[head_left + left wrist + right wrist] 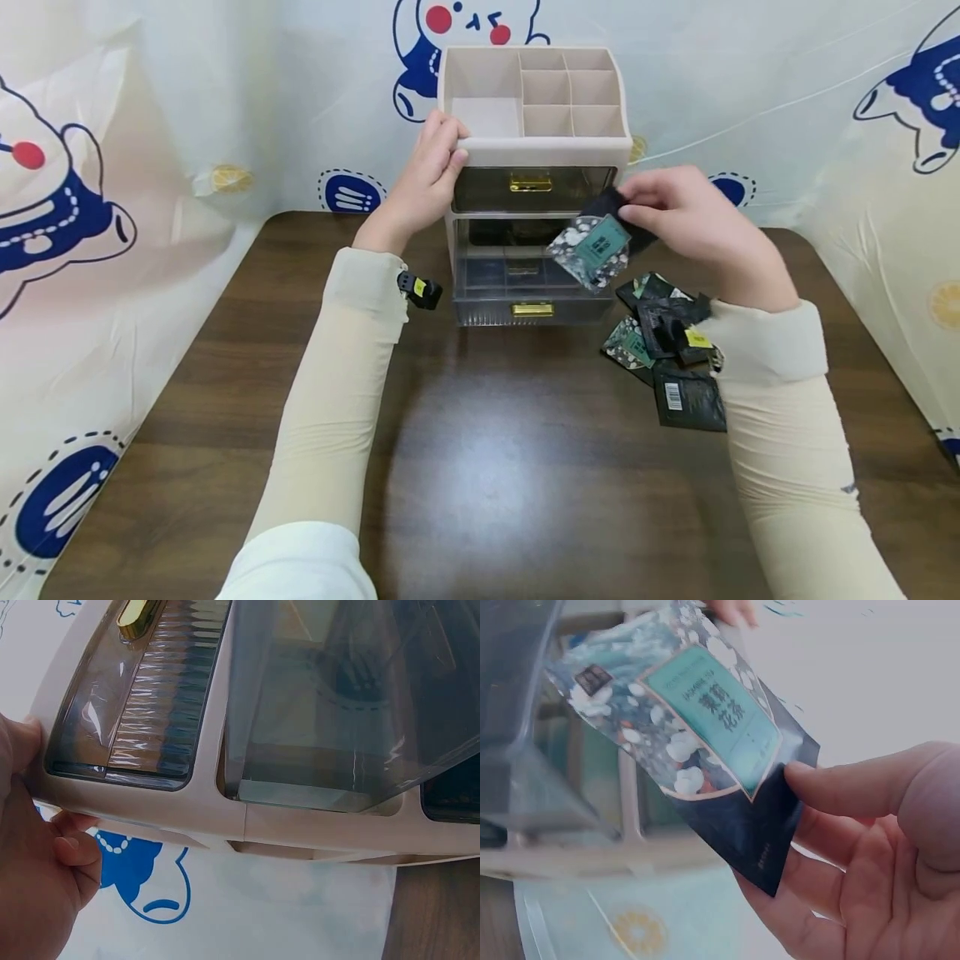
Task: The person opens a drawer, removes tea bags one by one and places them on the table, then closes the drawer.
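Observation:
A white desktop organizer [543,152] with clear drawers stands at the back of the table. My left hand [422,179] grips its upper left edge; in the left wrist view the thumb [26,742] lies at the front and curled fingers show behind. The see-through middle drawer [315,750] is pulled out, with something dark [498,232] inside it. Between thumb and fingers, my right hand [690,221] pinches a jasmine tea packet [705,735], dark with a floral print and a green label. The packet is tilted and overlaps the right side of the drawers in the head view.
Several more tea packets [690,400] lie in a loose pile on the dark wooden table [480,467], right of the organizer and partly under my right wrist. Open compartments [546,87] form the organizer's top. A printed curtain [315,100] hangs behind and at both sides.

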A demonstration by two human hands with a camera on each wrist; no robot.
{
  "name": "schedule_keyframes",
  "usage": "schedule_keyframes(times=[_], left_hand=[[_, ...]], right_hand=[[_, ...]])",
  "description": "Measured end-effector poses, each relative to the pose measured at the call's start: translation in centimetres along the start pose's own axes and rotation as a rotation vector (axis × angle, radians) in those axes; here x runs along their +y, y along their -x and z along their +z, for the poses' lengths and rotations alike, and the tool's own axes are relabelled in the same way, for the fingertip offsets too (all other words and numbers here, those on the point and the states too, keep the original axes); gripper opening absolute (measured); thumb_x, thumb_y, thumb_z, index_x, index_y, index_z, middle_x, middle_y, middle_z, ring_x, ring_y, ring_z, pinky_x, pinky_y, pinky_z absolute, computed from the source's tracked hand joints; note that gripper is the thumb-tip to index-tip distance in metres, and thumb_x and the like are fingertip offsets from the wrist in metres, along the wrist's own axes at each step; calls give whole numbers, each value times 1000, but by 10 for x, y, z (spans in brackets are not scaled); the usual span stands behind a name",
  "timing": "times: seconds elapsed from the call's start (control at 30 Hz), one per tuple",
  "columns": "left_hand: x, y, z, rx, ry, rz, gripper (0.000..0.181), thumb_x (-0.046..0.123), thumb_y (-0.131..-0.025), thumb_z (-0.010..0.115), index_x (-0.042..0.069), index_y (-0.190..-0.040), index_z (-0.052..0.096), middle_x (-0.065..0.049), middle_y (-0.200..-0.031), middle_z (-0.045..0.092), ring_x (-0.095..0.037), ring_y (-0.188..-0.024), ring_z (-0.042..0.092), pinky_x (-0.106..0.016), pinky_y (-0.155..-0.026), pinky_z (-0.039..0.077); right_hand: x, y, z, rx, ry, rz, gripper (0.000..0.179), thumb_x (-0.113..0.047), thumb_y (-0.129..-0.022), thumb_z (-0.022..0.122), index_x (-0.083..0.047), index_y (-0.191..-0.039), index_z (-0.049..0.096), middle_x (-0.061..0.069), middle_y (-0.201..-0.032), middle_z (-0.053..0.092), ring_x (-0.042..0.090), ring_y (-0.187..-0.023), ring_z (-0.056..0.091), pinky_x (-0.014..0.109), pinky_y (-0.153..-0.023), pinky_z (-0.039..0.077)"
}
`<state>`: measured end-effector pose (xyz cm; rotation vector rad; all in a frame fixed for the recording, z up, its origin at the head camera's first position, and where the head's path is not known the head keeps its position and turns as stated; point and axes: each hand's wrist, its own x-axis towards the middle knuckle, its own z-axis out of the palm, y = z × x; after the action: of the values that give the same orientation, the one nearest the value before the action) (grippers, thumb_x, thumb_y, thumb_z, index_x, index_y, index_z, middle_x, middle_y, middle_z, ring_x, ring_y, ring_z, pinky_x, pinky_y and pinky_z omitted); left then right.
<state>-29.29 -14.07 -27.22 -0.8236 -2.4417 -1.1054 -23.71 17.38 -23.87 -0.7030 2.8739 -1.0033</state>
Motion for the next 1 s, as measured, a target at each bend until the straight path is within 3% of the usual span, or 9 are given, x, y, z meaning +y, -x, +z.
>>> schedule_keyframes(times=[0.1, 0.23, 0.33, 0.5, 0.73, 0.87, 1.0], left_hand=[[-2, 1, -2, 10, -10, -4, 22, 15, -106, 38, -5, -110, 45, -16, -117, 36, -27, -114, 34, -32, -100, 27], [-3, 3, -2, 20, -27, 0, 23, 16, -105, 39, -6, -110, 45, -17, -116, 37, -29, -112, 35, -34, -99, 28], [-3, 2, -1, 17, -36, 7, 25, 17, -105, 39, -7, -111, 46, -18, -117, 38, -29, -112, 36, -33, -99, 29], [-2, 1, -1, 13, -45, 19, 25, 17, -105, 39, -6, -111, 46, -18, -117, 38, -29, -114, 36, -32, -100, 28], [0, -2, -1, 1, -48, 17, 25, 19, -106, 38, -5, -112, 45, -16, -118, 38, -28, -115, 35, -31, -100, 27], [2, -1, -1, 8, -39, 15, 24, 17, -105, 39, -6, -111, 45, -17, -118, 37, -28, -114, 35, -32, -99, 27], [3, 1, -2, 11, -33, 2, 23, 16, -105, 40, -6, -110, 45, -18, -118, 37, -29, -115, 36, -33, -99, 28]], right_hand=[[11, 18, -7, 93, -51, 62, 20, -12, -100, 57, 2, -111, 66, -3, -90, 74, -6, -72, 61, 12, -71, 43], [34, 44, -12, 140, -133, 140, 21, -15, -102, 55, 2, -112, 62, -23, -85, 67, -5, -75, 60, 11, -69, 46], [55, 63, -12, 178, -163, 180, 20, -18, -102, 54, -1, -110, 62, -23, -81, 63, 1, -70, 54, 17, -61, 42], [90, 82, -4, 194, -221, 316, 10, -24, -103, 53, -22, -107, 61, -21, -74, 60, 6, -59, 47, 27, -52, 39], [133, 92, 9, 142, -374, 467, 13, -22, -104, 50, -29, -102, 60, -25, -80, 60, -1, -69, 56, 20, -60, 50], [152, 94, 16, 109, -452, 549, 12, -24, -105, 47, -24, -108, 59, -25, -81, 58, -2, -74, 57, 19, -64, 53], [165, 97, 24, 87, -425, 627, 35, -28, -105, 44, -6, -133, 47, -23, -85, 55, -1, -78, 58, 21, -70, 54]])
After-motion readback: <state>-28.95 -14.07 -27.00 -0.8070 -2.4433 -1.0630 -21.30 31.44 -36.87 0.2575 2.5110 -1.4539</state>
